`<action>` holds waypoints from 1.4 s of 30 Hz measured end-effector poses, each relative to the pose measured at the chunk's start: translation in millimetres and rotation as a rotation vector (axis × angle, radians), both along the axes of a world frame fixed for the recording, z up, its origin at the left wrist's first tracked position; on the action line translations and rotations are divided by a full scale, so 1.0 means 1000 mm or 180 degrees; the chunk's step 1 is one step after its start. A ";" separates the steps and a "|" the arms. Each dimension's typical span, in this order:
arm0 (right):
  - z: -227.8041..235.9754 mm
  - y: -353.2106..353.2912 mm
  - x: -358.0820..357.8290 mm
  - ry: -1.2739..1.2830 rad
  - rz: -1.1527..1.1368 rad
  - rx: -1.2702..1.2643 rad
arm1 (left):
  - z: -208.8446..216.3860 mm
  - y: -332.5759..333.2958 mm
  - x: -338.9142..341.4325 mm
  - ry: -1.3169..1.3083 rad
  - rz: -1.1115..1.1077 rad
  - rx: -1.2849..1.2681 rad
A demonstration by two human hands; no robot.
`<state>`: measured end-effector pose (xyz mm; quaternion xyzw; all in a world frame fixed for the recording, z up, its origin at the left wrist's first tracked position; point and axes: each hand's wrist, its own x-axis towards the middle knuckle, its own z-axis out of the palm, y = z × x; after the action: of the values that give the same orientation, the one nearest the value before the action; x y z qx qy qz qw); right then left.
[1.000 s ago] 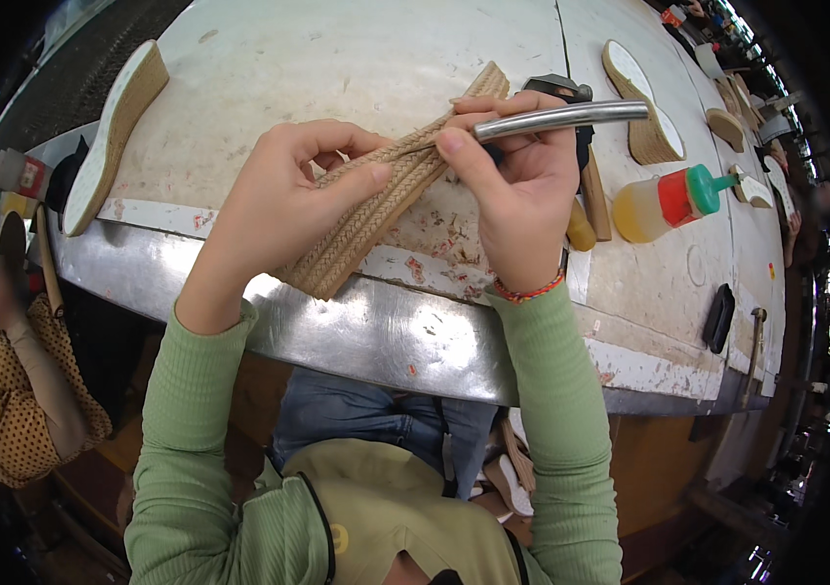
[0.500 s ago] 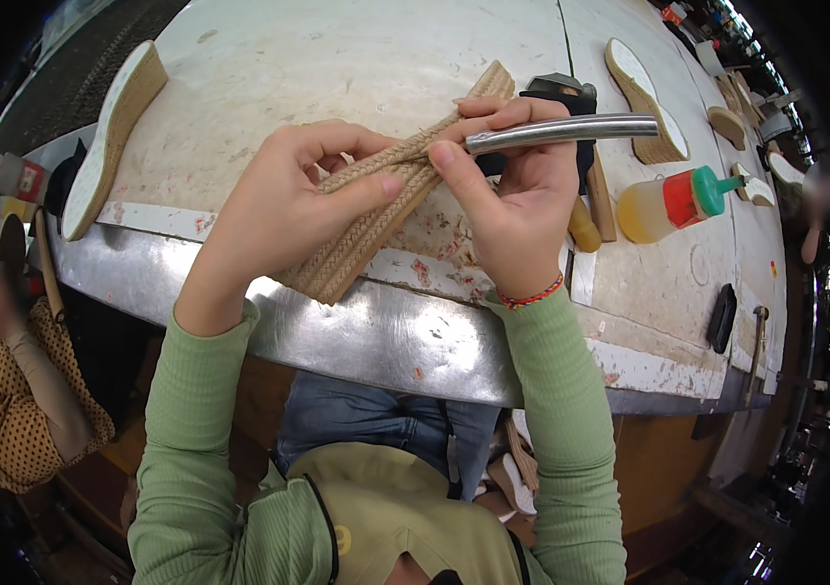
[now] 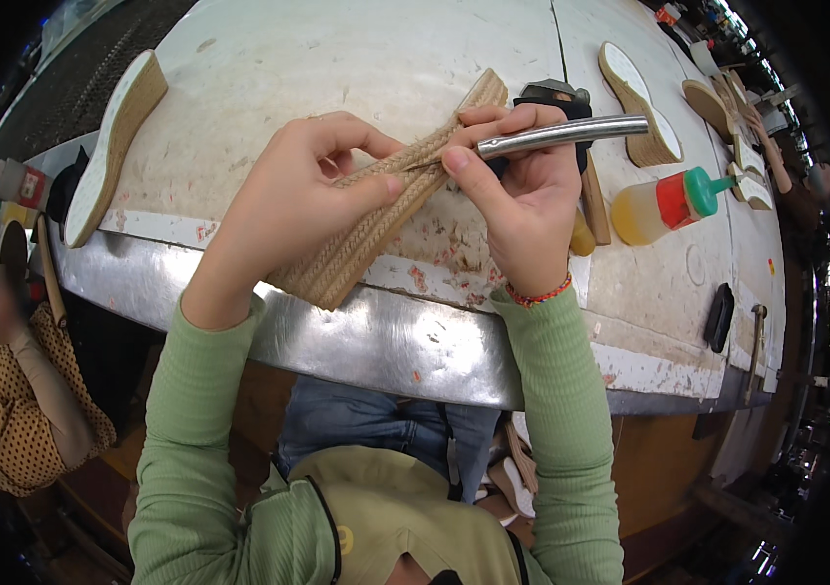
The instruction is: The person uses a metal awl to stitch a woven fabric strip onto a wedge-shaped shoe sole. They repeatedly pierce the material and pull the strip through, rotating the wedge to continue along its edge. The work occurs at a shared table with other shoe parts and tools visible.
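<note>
A wedge shoe sole covered in braided tan jute [image 3: 361, 246] is held slantwise above the front of the table. Pinching the braid between thumb and fingers, my left hand [image 3: 283, 190] grips its left side. My right hand [image 3: 535, 210] is closed round a slim tool with a shiny tubular metal handle [image 3: 571, 135], which points off to the right. The tool's thin dark tip lies at the gap between two braid rows, near my left thumb; how deep it goes is hidden. Some right fingers also touch the sole's upper end.
White-topped wedge soles stand at left [image 3: 118, 146] and right [image 3: 641, 102]. Beside my right hand are a green-capped bottle of yellow liquid [image 3: 664, 207] and a wooden-handled tool [image 3: 594, 200]. A black object [image 3: 720, 318] and a hammer [image 3: 756, 353] lie farther right. Co-workers sit at both sides.
The tool and my right hand have shifted slightly, baring a little more of the thin tip by the braid. At far right, a co-worker's hand now reaches to the soles there.
</note>
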<state>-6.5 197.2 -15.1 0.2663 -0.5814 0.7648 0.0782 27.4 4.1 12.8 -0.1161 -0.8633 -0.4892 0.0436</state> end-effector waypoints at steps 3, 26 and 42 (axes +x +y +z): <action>0.000 -0.001 0.000 0.0036 -0.0005 0.0072 | -0.005 0.002 0.001 0.0393 -0.0101 0.0237; -0.002 -0.005 0.004 0.0245 -0.0252 0.0235 | 0.002 0.005 -0.002 -0.0758 -0.0131 0.1069; 0.009 0.015 -0.012 -0.0383 -0.0157 -0.0432 | 0.003 0.009 0.000 -0.0291 -0.0082 0.0643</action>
<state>-18.5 212.6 -5.8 0.1996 -0.5382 0.8149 0.0798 27.1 13.4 15.6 -0.0997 -0.8092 -0.5789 0.0094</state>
